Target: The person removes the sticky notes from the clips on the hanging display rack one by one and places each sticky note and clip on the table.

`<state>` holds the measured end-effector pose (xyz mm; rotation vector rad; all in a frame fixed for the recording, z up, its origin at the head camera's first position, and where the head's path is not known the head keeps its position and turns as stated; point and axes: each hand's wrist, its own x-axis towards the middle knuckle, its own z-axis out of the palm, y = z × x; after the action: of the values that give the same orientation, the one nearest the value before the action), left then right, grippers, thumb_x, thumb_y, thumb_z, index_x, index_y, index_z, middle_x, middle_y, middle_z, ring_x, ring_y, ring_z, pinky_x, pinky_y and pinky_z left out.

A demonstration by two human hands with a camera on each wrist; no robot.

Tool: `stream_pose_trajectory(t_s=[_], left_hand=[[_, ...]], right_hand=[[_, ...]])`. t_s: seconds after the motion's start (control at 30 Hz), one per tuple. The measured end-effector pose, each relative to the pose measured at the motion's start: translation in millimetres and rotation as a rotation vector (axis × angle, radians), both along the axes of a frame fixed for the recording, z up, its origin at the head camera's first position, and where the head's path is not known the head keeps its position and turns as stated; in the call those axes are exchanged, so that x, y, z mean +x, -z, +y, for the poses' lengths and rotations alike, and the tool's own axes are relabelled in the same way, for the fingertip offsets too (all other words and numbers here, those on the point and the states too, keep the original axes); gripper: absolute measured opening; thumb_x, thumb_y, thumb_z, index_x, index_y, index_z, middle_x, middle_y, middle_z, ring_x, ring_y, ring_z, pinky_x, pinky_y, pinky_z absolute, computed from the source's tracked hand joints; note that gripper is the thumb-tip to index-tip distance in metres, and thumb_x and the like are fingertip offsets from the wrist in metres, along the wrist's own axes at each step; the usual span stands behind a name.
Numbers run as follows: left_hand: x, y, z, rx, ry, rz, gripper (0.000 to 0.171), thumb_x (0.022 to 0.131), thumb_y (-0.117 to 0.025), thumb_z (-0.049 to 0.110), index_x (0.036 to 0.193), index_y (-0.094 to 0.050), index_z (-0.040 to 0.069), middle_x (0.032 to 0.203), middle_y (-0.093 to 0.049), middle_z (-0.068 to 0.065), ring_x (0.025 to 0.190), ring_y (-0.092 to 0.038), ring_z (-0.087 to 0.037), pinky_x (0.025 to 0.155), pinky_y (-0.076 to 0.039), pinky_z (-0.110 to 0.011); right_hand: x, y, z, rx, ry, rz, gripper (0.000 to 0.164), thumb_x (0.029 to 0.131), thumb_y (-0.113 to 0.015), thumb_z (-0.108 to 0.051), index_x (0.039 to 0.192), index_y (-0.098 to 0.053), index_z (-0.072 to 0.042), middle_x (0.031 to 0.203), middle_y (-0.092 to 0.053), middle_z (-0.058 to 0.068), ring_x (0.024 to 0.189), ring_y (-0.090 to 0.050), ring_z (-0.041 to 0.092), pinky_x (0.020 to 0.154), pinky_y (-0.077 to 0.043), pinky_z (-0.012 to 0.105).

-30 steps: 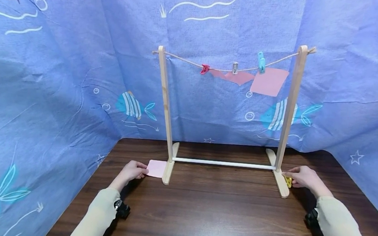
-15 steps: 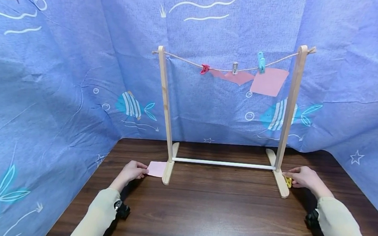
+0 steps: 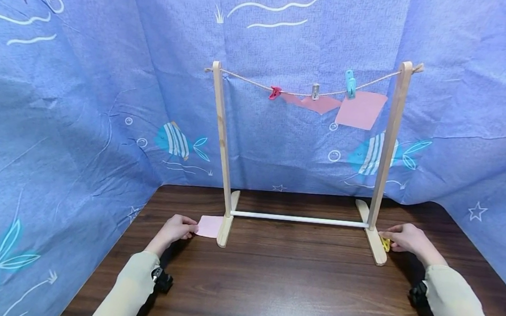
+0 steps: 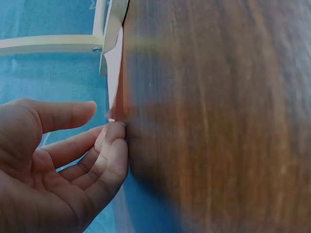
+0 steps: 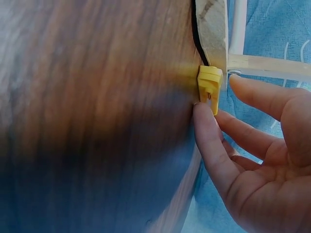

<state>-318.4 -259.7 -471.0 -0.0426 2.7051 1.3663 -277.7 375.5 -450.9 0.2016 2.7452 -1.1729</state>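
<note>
In the head view my left hand (image 3: 177, 230) rests at the table's left beside a pink paper square (image 3: 209, 226). The left wrist view shows its fingertips touching the near edge of the paper (image 4: 113, 80), with the thumb raised apart from the fingers. At the right, my right hand (image 3: 408, 239) is beside a yellow clothespin (image 3: 385, 244). In the right wrist view, fingertips touch the lower end of the clothespin (image 5: 210, 83), while the thumb stays off it. Both things lie against the feet of a wooden stand (image 3: 222, 140).
A rope (image 3: 250, 81) spans the stand's posts. On it hang a red clip (image 3: 274, 93), a silver clip (image 3: 315, 91) and a turquoise clothespin (image 3: 350, 83), with pink papers (image 3: 361, 111). A white bar (image 3: 299, 219) joins the feet. Blue cloth (image 3: 281, 145) hangs behind the brown table (image 3: 287, 281).
</note>
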Motion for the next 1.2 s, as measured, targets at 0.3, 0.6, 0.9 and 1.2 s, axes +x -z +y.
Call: stream_pose_trajectory(t_s=[0.3,0.6,0.9,1.2], left_hand=[[1.9,-12.7,-8.8,-0.036,0.021,0.042,0.028,0.096,-0.067,0.011,0.111,-0.068,-0.013,0.086,-0.073,-0.013,0.067,-0.065,-0.016,0.062,-0.056,-0.025],[1.8,-48.1,-17.4,-0.038,0.028,0.165,0.033,0.097,-0.066,0.016,0.118,-0.067,-0.010,0.090,-0.073,-0.018,0.073,-0.068,-0.022,0.070,-0.058,-0.034],[8.4,-83.7,-20.8,-0.076,0.026,0.275,0.034,0.099,-0.065,0.018,0.120,-0.066,-0.009,0.090,-0.073,-0.015,0.070,-0.067,-0.012,0.064,-0.053,-0.024],[13.0,-87.0,-8.8,-0.073,0.051,0.329,0.032,0.099,-0.066,0.018,0.118,-0.068,-0.008,0.092,-0.073,-0.018,0.069,-0.066,-0.013,0.065,-0.054,-0.026]], right_hand=[[5.7,-8.9,5.4,0.037,-0.007,0.054,0.056,0.098,-0.064,-0.027,0.120,-0.054,0.024,0.086,-0.068,0.012,0.071,-0.066,0.013,0.062,-0.059,0.028],[18.6,-49.3,11.3,0.231,-0.074,0.280,0.060,0.102,-0.057,-0.041,0.124,-0.061,0.014,0.082,-0.074,0.007,0.074,-0.070,0.021,0.064,-0.050,0.031],[33.5,-88.8,5.7,0.275,-0.023,0.383,0.059,0.101,-0.058,-0.044,0.129,-0.061,0.008,0.083,-0.075,0.007,0.073,-0.068,0.014,0.081,-0.045,0.056],[35.8,-93.6,-20.7,0.272,-0.071,0.404,0.057,0.100,-0.060,-0.046,0.128,-0.064,0.004,0.088,-0.075,0.006,0.079,-0.068,0.019,0.066,-0.048,0.035]])
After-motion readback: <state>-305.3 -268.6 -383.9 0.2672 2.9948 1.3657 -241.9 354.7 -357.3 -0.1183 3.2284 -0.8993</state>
